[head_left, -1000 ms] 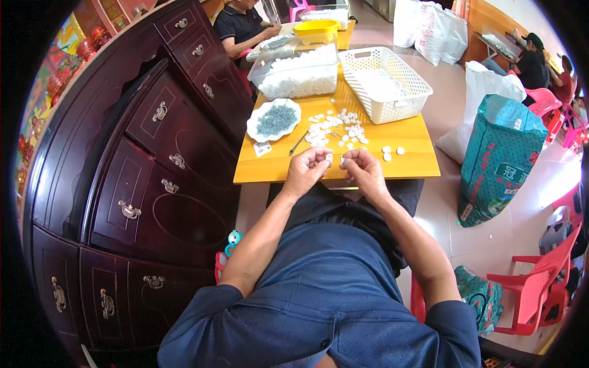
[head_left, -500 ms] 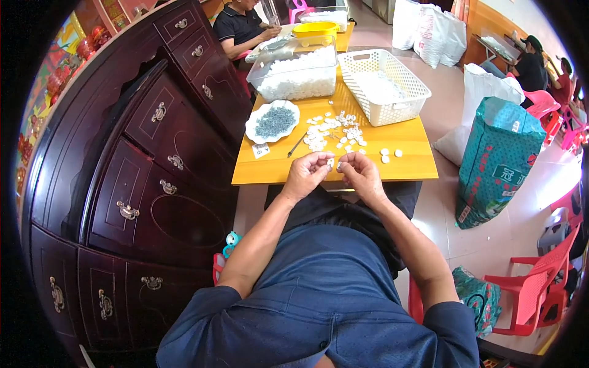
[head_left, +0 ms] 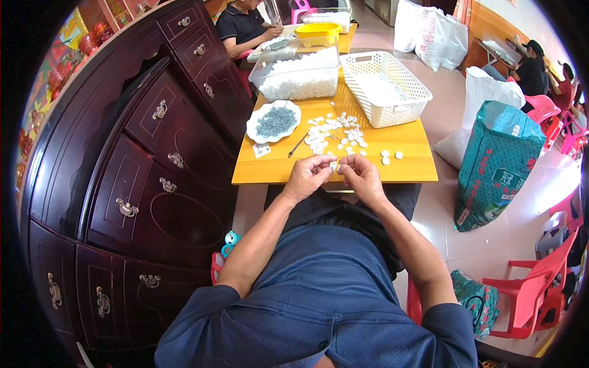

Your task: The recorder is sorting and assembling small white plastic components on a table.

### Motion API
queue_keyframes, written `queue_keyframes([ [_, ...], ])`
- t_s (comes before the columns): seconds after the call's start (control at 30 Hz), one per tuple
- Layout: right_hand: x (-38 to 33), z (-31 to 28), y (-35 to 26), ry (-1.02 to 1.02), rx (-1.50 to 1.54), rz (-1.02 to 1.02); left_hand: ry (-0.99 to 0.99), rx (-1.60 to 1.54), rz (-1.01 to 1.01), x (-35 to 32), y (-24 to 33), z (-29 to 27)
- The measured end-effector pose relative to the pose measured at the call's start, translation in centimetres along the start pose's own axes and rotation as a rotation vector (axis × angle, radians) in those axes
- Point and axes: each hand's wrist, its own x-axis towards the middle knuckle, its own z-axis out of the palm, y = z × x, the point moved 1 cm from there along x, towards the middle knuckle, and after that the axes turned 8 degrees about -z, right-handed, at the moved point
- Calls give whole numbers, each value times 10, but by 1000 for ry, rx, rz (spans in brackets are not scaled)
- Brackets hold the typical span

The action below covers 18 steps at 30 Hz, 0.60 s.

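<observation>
Over the near edge of the wooden table, my left hand [head_left: 308, 178] pinches a small white plastic piece [head_left: 333, 165] between thumb and fingers. Right beside it, my right hand [head_left: 363, 180] is closed in a pinch too; what sits in those fingertips is too small to make out. Beyond my hands spreads a loose pile of white plastic pieces [head_left: 318, 141], with a few thin metal-looking bits among them. A scalloped white dish [head_left: 252, 132] of small grey-blue parts stands left of the pile, and a thin dark stick-like tool [head_left: 298, 146] lies between them.
Behind the pile stand a clear bin [head_left: 288, 86] full of white pieces and a cream perforated basket [head_left: 400, 115]. Dark drawers [head_left: 178, 208] line the left side. At right are a teal sack [head_left: 497, 165] and red chairs [head_left: 534, 288]. A co-worker [head_left: 240, 27] sits at far left.
My fingertips have drawn slightly closer together, still pinched. The piles and containers look the same apart from a small shift of the view.
</observation>
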Motion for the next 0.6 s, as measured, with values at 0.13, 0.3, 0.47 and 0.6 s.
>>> queue_keyframes([
  [0.13,0,0,1,1,-21,-4,-5,17,-14,-1,0,3],
  [0.3,0,0,3,-32,36,30,-18,85,3,-1,-1,0],
  [0.47,0,-2,2,-65,97,107,-18,154,25,-3,6,2],
  [0.6,0,-1,0,-93,195,178,-8,235,85,-5,12,4],
])
